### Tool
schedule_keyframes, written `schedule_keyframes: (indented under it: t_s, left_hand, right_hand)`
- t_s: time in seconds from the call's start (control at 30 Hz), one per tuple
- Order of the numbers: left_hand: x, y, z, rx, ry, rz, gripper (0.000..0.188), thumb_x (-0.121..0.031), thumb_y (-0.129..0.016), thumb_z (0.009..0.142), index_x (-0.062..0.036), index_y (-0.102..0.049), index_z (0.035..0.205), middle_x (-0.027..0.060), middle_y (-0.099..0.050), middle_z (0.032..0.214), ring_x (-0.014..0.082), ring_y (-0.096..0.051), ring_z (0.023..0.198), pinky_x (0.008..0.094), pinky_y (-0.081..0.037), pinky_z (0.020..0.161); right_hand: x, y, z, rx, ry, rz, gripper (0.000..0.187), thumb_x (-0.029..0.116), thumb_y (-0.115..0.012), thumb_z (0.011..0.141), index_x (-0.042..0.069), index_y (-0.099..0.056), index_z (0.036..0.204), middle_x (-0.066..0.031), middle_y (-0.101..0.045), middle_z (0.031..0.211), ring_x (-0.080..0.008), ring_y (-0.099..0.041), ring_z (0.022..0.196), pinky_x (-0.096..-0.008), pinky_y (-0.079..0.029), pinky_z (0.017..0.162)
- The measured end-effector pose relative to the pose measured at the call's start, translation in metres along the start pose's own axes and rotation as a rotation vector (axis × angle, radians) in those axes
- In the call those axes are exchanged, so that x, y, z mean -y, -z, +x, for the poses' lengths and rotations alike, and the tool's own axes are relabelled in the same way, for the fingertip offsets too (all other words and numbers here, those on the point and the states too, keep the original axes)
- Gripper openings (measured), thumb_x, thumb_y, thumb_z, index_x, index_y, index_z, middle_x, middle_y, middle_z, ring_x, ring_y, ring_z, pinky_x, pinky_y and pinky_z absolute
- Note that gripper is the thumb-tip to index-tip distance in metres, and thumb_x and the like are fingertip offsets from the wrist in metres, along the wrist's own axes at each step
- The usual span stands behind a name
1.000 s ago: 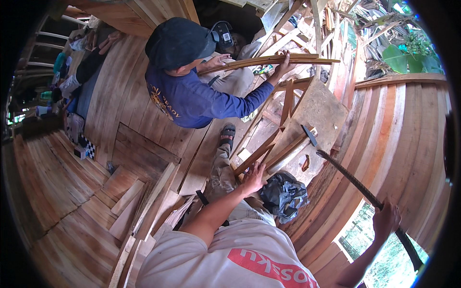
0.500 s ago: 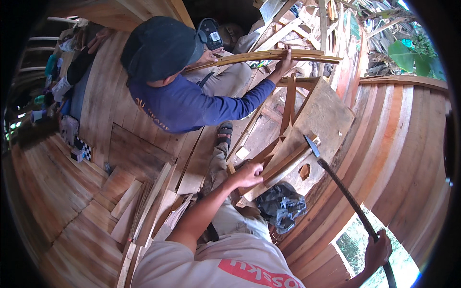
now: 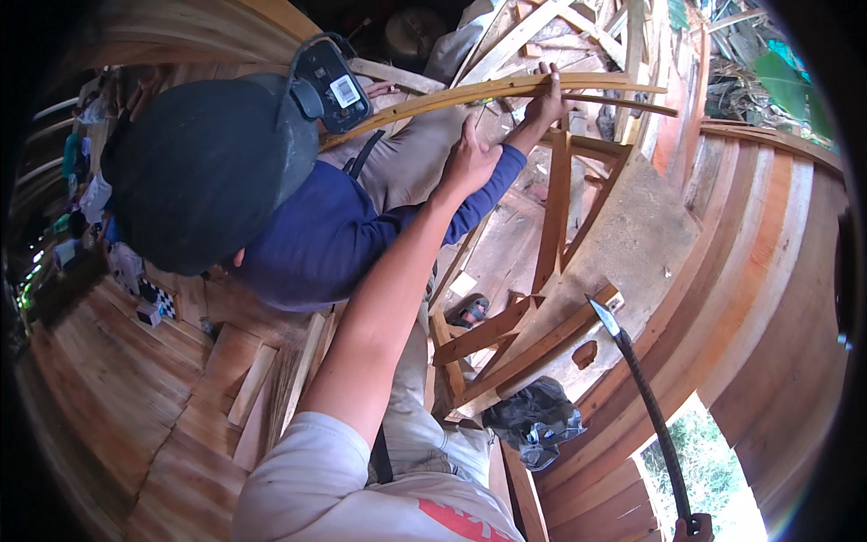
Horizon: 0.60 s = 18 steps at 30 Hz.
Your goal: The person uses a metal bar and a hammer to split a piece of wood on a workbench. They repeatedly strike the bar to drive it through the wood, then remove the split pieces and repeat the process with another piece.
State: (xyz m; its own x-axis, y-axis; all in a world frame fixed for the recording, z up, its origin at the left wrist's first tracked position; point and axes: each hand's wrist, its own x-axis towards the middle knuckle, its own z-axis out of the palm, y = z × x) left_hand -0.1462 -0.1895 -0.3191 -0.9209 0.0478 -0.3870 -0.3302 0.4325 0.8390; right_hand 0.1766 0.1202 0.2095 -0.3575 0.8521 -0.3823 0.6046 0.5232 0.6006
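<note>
My left hand is raised over a co-worker's sleeved forearm, one finger pointing up and the others partly curled. It holds nothing that I can see; whether it touches the sleeve I cannot tell. At the lower right edge my right hand, partly cut off, grips a long, dark, ridged handle with a pointed metal head, a hammer-like tool. The metal head lies over the wooden bench, beside a wooden bar on it. The co-worker holds long curved wooden strips.
A black plastic bag sits at the bench's near end. Plank walls curve along the right, with an opening at the lower right. Loose boards lie at the left. Wood scraps are piled at the far side; the co-worker's cap is close.
My left hand has left the wooden bar and reached forward to the co-worker's forearm. The co-worker's head appears nearer and farther left. My right hand has shifted lower, toward the picture's edge.
</note>
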Motion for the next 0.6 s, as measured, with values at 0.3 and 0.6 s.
schedule_keyframes:
  t_s: [0.3, 0.6]
  left_hand:
    - [0.02, -0.019, 0.065, 0.033, 0.1, 0.012, 0.09, -0.025, -0.057, 0.08, 0.0031, -0.001, 0.144, 0.036, -0.041, 0.13, 0.045, -0.051, 0.113, 0.0442, -0.042, 0.096]
    - [0.014, -0.04, 0.08, 0.067, 0.096, 0.098, 0.09, -0.026, -0.06, 0.08, -0.0025, -0.005, 0.147, 0.0206, -0.064, 0.105, 0.035, -0.061, 0.1, 0.0393, -0.046, 0.09]
  right_hand:
    - [-0.012, -0.001, -0.008, 0.043, 0.1, 0.153, 0.024, 0.026, -0.064, 0.087, 0.002, -0.061, 0.092, -0.0147, -0.062, 0.084, -0.024, -0.058, 0.075, -0.0377, -0.047, 0.067]
    - [-0.009, 0.0, -0.007, 0.009, 0.091, 0.033, 0.026, 0.03, -0.059, 0.09, 0.005, -0.062, 0.096, -0.015, -0.063, 0.084, -0.0274, -0.059, 0.078, -0.0382, -0.048, 0.073]
